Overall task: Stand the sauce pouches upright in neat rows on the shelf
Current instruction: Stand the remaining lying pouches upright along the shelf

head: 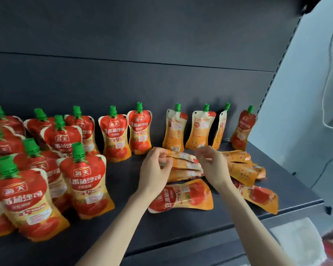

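Both hands meet over a heap of sauce pouches lying flat on the right half of a dark shelf (123, 179): the left hand (154, 169) pinches one end of the top pouch (181, 156) with curled fingers, and the right hand (212, 166) curls its fingers over the other end. More flat pouches (242, 166) lie just right of the hands. Behind them a back row (174, 129) of green-capped pouches stands upright against the rear panel, and at the left stand crowded rows of red pouches (83, 179).
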